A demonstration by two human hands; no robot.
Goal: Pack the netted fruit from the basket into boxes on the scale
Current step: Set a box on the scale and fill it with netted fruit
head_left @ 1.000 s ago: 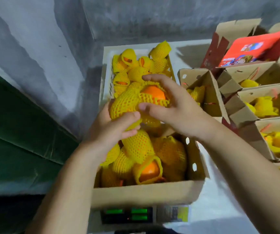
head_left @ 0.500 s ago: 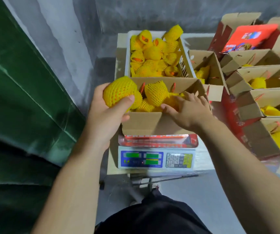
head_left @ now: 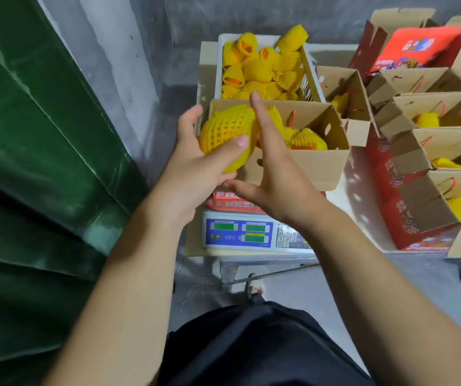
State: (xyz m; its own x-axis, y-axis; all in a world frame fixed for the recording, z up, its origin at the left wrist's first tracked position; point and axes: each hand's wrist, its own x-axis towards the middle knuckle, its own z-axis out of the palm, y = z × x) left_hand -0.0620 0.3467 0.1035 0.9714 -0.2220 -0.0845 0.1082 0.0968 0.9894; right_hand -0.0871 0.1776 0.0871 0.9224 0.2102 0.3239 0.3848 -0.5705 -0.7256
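Fruit (head_left: 225,135) sits gripped in my left hand (head_left: 193,162), long axis angled toward the box (head_left: 301,162) on the scale (head_left: 251,235). My right hand (head_left: 274,168), open and empty, touches it, box just right.

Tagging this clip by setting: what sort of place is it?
Probably a small fruit packing or wholesale area. A box sits on an electronic scale, a white basket holds foam-netted fruit, and open gift cartons line the bench against bare concrete walls.
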